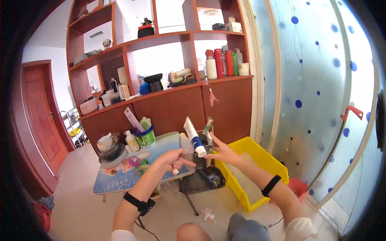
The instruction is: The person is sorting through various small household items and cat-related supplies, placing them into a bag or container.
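A white and blue squeeze tube [194, 137] is tilted with its white cap down, between my two hands. The thumb of my right hand [226, 153] is by the cap, with the other fingers spread up beside a green and white object [208, 126]. Whether this hand bears the tube's weight is not clear. My left hand [173, 160] is left of the cap, index finger stretched out and the other fingers curled. A small shiny thing [175, 171] shows under its fingers; I cannot tell if it is held. Behind the tube stands a pale bottle [186, 144].
A low blue folding table [111, 184] carries stacked bowls [108, 149], a bottle [132, 141] and a green tub [146, 138]. On the right is a yellow bin [251, 144] with granular litter. Small packets [208, 216] lie on the floor. A wooden shelf unit [169, 110] stands behind.
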A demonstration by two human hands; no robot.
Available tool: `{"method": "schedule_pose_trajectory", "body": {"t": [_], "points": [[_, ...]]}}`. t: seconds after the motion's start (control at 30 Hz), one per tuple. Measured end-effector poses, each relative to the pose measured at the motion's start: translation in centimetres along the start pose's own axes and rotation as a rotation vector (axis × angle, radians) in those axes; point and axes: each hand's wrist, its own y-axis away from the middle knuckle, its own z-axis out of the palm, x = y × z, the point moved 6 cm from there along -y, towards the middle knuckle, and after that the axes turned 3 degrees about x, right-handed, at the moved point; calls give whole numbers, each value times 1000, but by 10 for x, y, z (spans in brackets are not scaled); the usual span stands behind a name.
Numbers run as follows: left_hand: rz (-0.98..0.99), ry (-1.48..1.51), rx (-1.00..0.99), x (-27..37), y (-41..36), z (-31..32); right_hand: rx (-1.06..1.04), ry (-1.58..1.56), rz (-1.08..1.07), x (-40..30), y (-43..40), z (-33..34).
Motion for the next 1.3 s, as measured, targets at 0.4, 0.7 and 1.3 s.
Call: {"method": "schedule_pose_trajectory", "body": {"t": [0.4,0.7,1.3], "points": [[79,93,364,46,-67,-167,-56,-57,-12,129,-184,73],[-1,226,356,46,-142,-232,-68,15,-65,175,-246,74],[175,-348,619,66,-95,-223,113,199,154,173,-53,-19]]}}
